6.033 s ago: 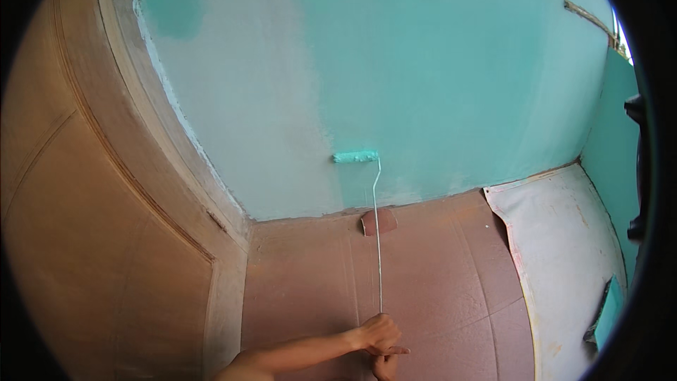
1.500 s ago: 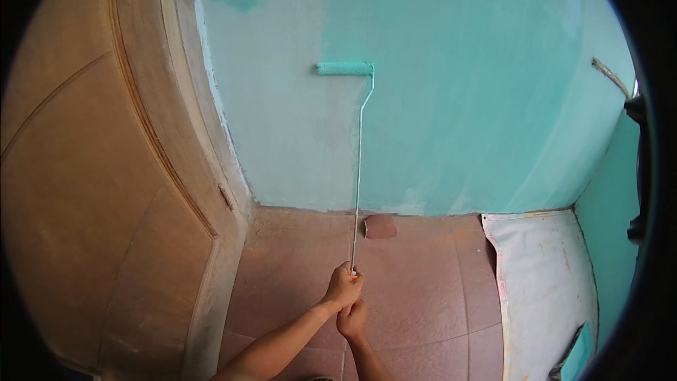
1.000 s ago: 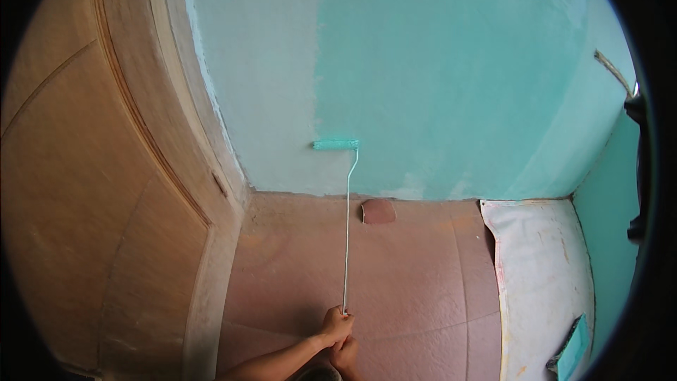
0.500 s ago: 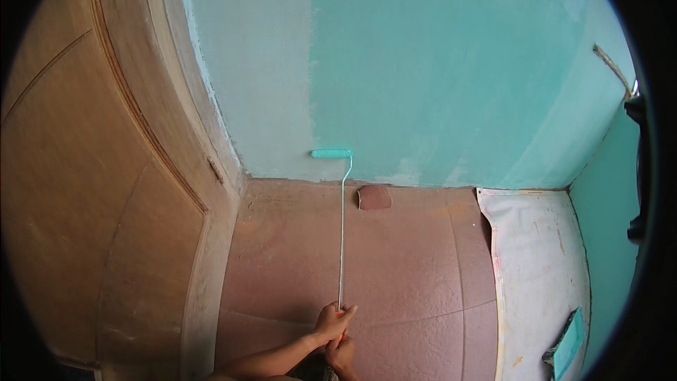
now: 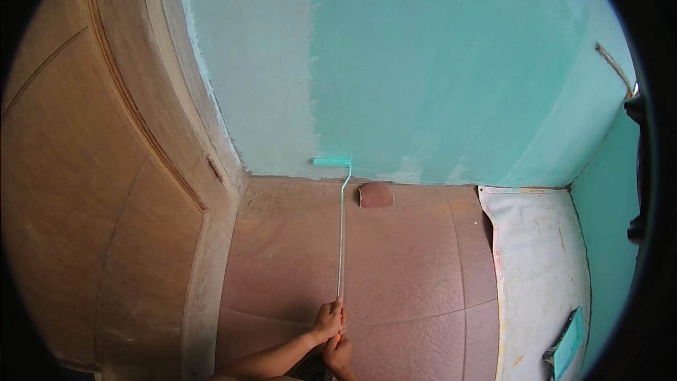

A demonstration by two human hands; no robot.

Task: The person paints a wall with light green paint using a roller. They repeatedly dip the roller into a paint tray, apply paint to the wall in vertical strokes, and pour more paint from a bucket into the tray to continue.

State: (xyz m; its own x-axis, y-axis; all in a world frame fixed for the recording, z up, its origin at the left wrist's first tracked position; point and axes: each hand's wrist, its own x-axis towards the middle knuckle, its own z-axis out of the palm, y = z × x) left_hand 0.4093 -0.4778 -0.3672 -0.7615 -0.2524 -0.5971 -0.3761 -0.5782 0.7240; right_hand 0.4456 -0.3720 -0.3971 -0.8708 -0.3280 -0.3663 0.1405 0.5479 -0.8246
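Note:
A long-handled paint roller (image 5: 342, 233) stretches from my hands to the wall. Its turquoise roller sleeve (image 5: 331, 162) lies level against the lower wall (image 5: 437, 85), just above the floor line, at the left edge of the fresh turquoise paint. My left hand (image 5: 328, 322) is wrapped round the upper part of the orange grip. Just below it, my right hand (image 5: 338, 354) is closed round the lower end of the same grip. Most of the grip is hidden by my fingers.
A wooden door (image 5: 92, 190) and its frame stand at the left. A reddish-brown scrap (image 5: 376, 195) lies on the brown floor (image 5: 402, 261) near the wall. A white sheet (image 5: 539, 254) covers the right side, with a turquoise-coated paint tray (image 5: 568, 344) on it. A stick (image 5: 615, 69) leans at the right.
The roller sleeve has moved slightly down the wall toward the floor. The fingers of my left hand have closed in more tightly on the handle.

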